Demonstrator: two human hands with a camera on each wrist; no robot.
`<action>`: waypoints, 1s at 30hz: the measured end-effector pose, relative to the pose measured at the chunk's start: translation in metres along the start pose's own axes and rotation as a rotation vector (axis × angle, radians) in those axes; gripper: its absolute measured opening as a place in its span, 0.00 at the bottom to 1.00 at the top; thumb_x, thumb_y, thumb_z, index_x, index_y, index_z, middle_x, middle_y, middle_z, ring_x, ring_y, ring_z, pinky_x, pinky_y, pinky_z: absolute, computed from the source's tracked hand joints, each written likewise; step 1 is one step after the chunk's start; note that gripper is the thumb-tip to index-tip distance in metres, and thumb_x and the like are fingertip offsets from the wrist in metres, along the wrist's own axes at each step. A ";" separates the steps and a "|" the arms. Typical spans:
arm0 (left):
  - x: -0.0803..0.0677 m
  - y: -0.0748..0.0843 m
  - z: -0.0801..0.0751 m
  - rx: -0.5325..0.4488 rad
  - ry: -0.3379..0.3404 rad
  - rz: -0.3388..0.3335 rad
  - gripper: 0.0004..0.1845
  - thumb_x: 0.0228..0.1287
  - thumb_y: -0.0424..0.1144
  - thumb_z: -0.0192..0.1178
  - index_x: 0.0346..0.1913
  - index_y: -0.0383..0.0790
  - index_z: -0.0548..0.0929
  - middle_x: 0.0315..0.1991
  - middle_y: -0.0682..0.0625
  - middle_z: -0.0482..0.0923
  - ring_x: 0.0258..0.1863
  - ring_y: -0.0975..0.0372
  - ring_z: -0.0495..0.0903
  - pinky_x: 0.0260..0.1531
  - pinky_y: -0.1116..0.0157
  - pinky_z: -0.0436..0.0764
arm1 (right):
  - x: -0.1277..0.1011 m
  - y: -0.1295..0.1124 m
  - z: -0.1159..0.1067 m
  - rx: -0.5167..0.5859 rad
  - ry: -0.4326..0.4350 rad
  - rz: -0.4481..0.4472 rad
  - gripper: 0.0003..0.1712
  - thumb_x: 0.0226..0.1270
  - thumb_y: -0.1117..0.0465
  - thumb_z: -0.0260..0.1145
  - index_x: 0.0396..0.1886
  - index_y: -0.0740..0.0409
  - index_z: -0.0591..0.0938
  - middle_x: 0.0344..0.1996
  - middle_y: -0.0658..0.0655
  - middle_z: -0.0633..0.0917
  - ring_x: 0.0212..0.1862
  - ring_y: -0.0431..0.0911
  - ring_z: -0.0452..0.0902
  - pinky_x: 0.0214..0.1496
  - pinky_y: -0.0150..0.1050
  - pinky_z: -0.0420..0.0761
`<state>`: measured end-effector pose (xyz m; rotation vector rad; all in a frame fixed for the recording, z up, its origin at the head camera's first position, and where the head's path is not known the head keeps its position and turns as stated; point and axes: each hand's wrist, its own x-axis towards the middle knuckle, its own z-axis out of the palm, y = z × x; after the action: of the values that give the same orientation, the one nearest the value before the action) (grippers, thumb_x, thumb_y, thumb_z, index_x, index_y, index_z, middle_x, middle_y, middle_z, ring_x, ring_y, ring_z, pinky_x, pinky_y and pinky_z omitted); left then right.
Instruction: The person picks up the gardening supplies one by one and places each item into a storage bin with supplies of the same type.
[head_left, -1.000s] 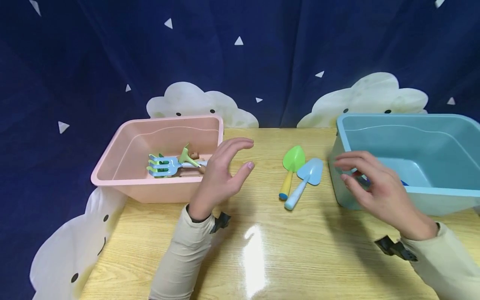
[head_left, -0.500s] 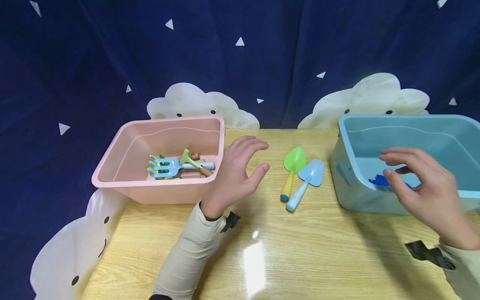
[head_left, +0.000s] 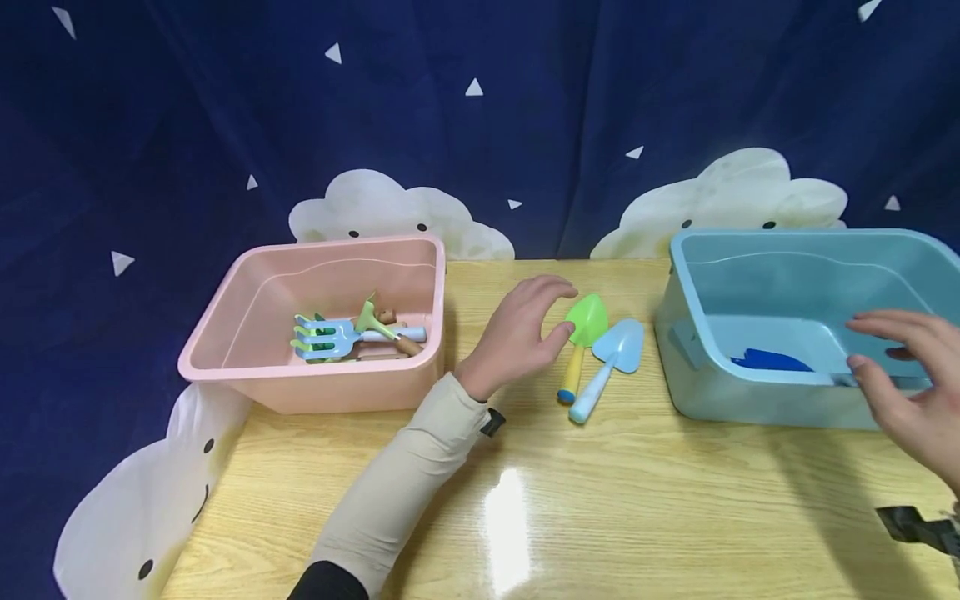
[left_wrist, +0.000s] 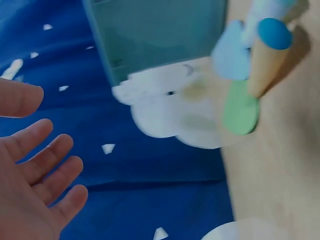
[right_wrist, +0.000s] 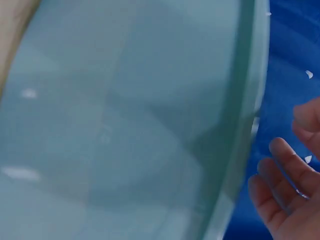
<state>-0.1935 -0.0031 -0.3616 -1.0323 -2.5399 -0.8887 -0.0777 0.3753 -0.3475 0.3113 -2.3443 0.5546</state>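
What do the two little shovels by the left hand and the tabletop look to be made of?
Green shovel and light blue shovel: likely moulded plastic, judging by the flat even colour and dull sheen; their handles have coloured, possibly rubbery end caps. Table: wood or wood-look laminate, with visible grain and a glossy finish that mirrors the lamp. The left hand hovers beside the green shovel, holding nothing.

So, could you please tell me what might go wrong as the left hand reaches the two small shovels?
The green-bladed plastic shovel and light blue plastic shovel lie touching, so the open left hand may nudge or drag both. Being at the green blade, not the yellow handle, its fingers could get a poor grip. The right hand, by the blue plastic bin, might bump it.
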 end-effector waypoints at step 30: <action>-0.013 0.017 0.072 -0.021 -0.316 0.110 0.19 0.67 0.42 0.56 0.60 0.45 0.78 0.59 0.56 0.79 0.65 0.64 0.74 0.67 0.71 0.68 | -0.048 0.083 0.018 -0.116 0.107 -0.141 0.54 0.65 0.23 0.47 0.37 0.77 0.80 0.29 0.76 0.78 0.32 0.70 0.69 0.48 0.47 0.71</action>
<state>-0.1732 0.0441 -0.4162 -1.4021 -2.6941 -0.7767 -0.0836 0.4427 -0.4179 0.3799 -2.2201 0.3572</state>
